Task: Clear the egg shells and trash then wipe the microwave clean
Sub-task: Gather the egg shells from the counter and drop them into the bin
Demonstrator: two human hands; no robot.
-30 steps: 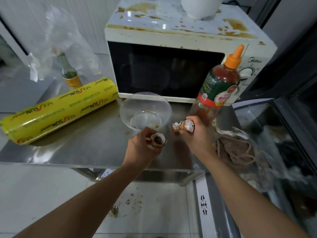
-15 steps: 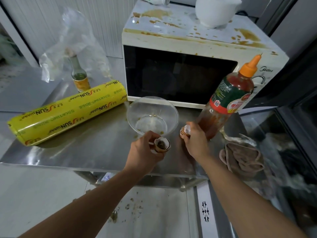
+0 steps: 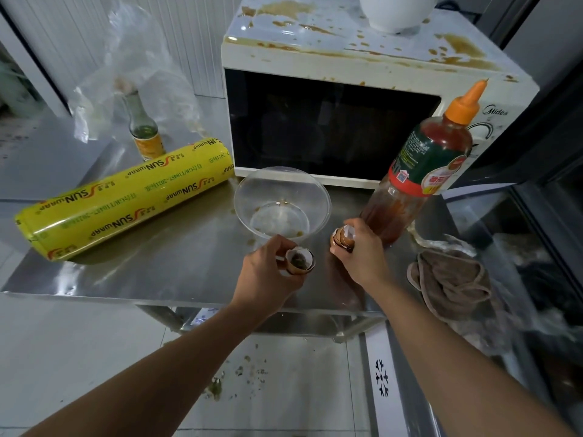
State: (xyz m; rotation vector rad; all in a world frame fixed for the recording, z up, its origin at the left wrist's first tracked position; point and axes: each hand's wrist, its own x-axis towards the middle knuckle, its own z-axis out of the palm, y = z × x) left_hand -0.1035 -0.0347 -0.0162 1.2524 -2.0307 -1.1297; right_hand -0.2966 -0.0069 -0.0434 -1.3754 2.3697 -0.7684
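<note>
My left hand (image 3: 268,272) grips a brown egg shell half (image 3: 299,261), its open side facing up with dark residue inside. My right hand (image 3: 362,250) holds another stack of broken egg shells (image 3: 342,238) just in front of the sauce bottle. Both hands hover low over the steel table (image 3: 157,266), near its front edge. Behind them stands the white microwave (image 3: 331,55), its top and front edge spattered with brown stains. A brown cloth (image 3: 451,285) lies crumpled at the table's right end.
A clear plastic bowl (image 3: 280,184) sits right behind the hands. A tall red sauce bottle (image 3: 426,165) with orange cap stands at the right. A yellow wrap roll (image 3: 126,197), a small glass bottle (image 3: 143,130) and a plastic bag (image 3: 126,58) lie left. A white bowl (image 3: 394,11) tops the microwave. Crumbs litter the floor.
My right hand has closed round its shells and shifted a little toward the sauce bottle. The left hand keeps its shell in about the same spot. The camera view has shifted slightly.
</note>
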